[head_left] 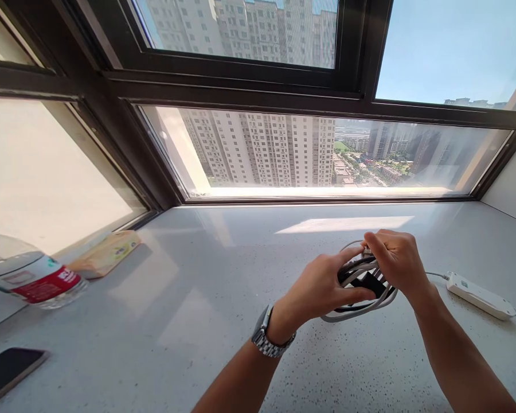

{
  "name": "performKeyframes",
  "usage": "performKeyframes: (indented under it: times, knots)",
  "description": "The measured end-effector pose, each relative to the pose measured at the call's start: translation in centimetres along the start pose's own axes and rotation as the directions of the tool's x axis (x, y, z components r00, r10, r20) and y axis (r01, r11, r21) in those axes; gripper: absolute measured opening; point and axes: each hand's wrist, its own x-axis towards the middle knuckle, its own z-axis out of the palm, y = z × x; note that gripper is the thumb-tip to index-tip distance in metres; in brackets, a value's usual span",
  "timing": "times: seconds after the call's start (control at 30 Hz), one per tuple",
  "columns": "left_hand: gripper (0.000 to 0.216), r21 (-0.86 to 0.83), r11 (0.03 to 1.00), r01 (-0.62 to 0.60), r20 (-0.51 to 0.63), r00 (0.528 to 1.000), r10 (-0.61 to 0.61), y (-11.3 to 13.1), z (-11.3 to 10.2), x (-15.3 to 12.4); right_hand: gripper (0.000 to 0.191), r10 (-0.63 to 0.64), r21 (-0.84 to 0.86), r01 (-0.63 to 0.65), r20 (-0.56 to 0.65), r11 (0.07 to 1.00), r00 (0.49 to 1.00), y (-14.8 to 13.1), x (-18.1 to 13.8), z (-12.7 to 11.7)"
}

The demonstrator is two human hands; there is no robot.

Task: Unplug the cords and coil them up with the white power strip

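I have both hands closed on the coiled bundle of white and grey cable (361,287); my left hand (322,287) clamps its near side, thumb under and fingers curled over the loops, while my right hand (398,261) closes over the top, fingertips tucked down into the coil, so neither hand is open at all. The bundle hangs just above the pale speckled stone windowsill (198,321), right of centre; a dark strap or plug shows among the loops, though I cannot tell which. I judge the two-sided hold is there to keep the loops from springing apart. One thin strand runs from the coil to the white oblong power strip (481,295), which lies flat on the sill just beside my right wrist. My forearms converge from below, wrists bent inward; a silver metal-link watch (266,335) sits on my left wrist. Well apart on the left lie a clear plastic bottle with a red label (34,278), a yellow soft packet (107,252) and a dark phone (8,370).
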Motion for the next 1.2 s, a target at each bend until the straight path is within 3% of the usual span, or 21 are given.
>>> performKeyframes:
  times: [0.07,0.17,0.27,0.37,0.43,0.5,0.63,0.7,0.8,0.93,1.07,1.2]
  knots:
    - [0.051,0.02,1.0,-0.015,0.02,1.0,0.015,0.0,0.1,0.1,0.065,0.042,0.018,-0.042,0.04,0.999,0.998,0.0,-0.2,0.0]
    - [0.028,0.002,1.0,-0.03,0.122,0.992,0.03,-0.4,-0.3,0.0,0.068,0.061,0.089,-0.079,0.191,0.993,0.98,0.0,-0.2,0.1]
    - [0.031,-0.028,1.0,-0.008,0.265,0.964,0.015,-0.8,-0.8,-0.1,0.068,-0.106,0.28,0.0,0.366,0.96,0.924,0.4,0.0,0.1]
    - [0.036,-0.181,0.983,0.005,0.376,0.924,0.065,-1.4,-1.0,0.1,0.064,-0.278,0.531,0.05,0.359,0.846,0.891,1.2,0.4,0.4]
    - [0.036,-0.348,0.937,0.031,0.401,0.908,0.119,-1.9,-1.0,0.3,0.061,-0.261,0.646,-0.008,0.32,0.764,0.911,1.7,0.5,1.0]
    - [0.038,-0.508,0.859,0.064,0.396,0.903,0.167,-2.4,-1.0,0.5,0.06,-0.155,0.698,-0.116,0.313,0.707,0.937,2.2,0.6,1.8]
    - [0.051,-0.68,0.732,0.055,0.226,0.964,0.138,-3.1,-1.2,0.9,0.068,0.157,0.731,-0.31,0.273,0.608,0.949,2.6,0.6,3.6]
    - [0.047,-0.675,0.736,0.044,0.13,0.99,0.06,-2.9,-1.3,1.0,0.077,0.206,0.741,-0.339,0.269,0.58,0.941,2.8,0.6,4.2]
    - [0.036,-0.65,0.759,0.036,-0.013,0.998,-0.058,-2.3,-1.2,1.2,0.086,0.179,0.72,-0.316,0.262,0.618,0.948,3.2,0.4,5.0]
    - [0.032,-0.645,0.763,0.038,-0.17,0.966,-0.193,-2.4,-0.8,1.4,0.082,0.147,0.693,-0.276,0.241,0.666,0.959,3.5,0.1,6.4]
    - [0.042,-0.628,0.778,0.031,-0.254,0.936,-0.242,-3.6,-0.9,1.8,0.069,0.151,0.668,-0.283,0.25,0.688,0.957,3.0,-0.2,7.5]
    - [0.058,-0.591,0.807,0.016,-0.405,0.859,-0.313,-6.0,-2.0,2.4,0.063,0.242,0.646,-0.38,0.295,0.662,0.924,2.4,-0.7,8.5]
